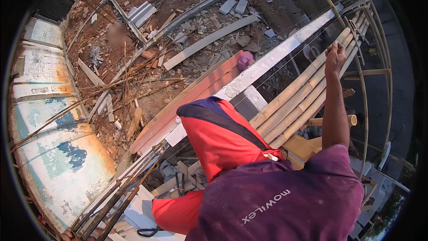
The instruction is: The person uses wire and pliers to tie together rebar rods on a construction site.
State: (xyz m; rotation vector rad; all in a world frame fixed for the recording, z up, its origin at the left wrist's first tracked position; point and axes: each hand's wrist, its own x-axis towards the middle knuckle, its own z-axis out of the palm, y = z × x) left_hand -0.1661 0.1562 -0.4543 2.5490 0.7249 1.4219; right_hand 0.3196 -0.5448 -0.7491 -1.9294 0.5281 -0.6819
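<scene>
Right hand (335,54) raised, fingers closed around a thin taut string (285,64) running above the bamboo poles (294,102) – string light, limp unless tensioned, best pinched at fingertips. Left hand out of view – grip cannot be told

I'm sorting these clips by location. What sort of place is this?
Most likely an outdoor building site, seen from high up. Long pale bamboo poles form a scaffold platform, rusty steel reinforcing bars jut up at lower left, and broken bricks and timber offcuts litter the red earth below.
</scene>
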